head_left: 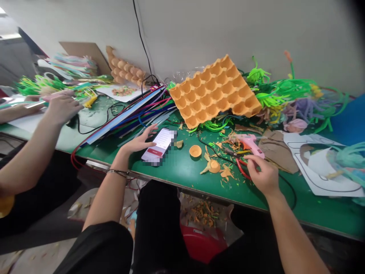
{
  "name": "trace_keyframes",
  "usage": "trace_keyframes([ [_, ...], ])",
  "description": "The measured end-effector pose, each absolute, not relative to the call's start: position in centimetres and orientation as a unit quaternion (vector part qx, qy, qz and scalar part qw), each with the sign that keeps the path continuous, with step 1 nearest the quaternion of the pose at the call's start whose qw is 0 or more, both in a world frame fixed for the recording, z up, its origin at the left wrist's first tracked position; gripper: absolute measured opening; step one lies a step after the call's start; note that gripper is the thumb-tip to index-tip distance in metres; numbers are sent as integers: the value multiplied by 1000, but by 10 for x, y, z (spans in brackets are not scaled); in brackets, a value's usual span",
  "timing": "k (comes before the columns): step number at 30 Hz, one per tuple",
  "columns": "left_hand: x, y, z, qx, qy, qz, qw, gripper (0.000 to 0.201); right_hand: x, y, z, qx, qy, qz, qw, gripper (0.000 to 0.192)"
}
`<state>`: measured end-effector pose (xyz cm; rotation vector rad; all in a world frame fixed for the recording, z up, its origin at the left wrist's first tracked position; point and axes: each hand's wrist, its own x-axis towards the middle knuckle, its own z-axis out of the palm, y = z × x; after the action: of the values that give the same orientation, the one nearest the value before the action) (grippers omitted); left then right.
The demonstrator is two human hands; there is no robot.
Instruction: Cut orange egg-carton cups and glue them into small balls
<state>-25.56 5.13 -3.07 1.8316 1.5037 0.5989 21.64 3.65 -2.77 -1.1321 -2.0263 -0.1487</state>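
Note:
My left hand (pixel 138 144) is spread over a smartphone (pixel 156 146) lying on the table, its thumb over the lit screen. On the right, my right hand (pixel 264 173) has its fingers curled at the handles of red-and-yellow-handled pliers (pixel 242 167); the palm side is hidden. A pink glue gun (pixel 249 144) lies just beyond that hand. Between my hands stand a small orange pulp cup (pixel 195 152) and a cut orange piece (pixel 214 166), among torn scraps (pixel 226 172). Behind them leans an orange egg tray (pixel 212 93) with a torn lower edge.
Bundles of green pipe cleaners (pixel 296 89) lie at the back right, beside drawn paper cutouts (pixel 322 163). Long coloured strips (pixel 128 114) lie left of the tray. Another person's hand (pixel 62 108) works at far left. A black cable (pixel 291 186) hangs over the table edge.

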Motion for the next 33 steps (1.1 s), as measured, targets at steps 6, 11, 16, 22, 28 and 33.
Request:
trace_keyframes([
  [6,-245,54,-35,683,595,241,350,91,217,38,-29,-445,-799,-60,399,20],
  [11,-241,53,-34,674,606,247,343,94,216,38,-28,-433,-804,-60,402,18],
  [16,-241,52,-33,680,598,246,346,88,216,38,-28,-438,-804,-63,398,19],
  [22,-242,51,-33,684,601,242,335,89,216,37,-29,-426,-807,-62,405,16],
  [28,-243,52,-38,687,606,238,322,89,215,38,-29,-421,-806,-58,411,16],
  [33,-243,53,-40,683,616,236,314,93,215,37,-28,-416,-809,-58,412,15],
])
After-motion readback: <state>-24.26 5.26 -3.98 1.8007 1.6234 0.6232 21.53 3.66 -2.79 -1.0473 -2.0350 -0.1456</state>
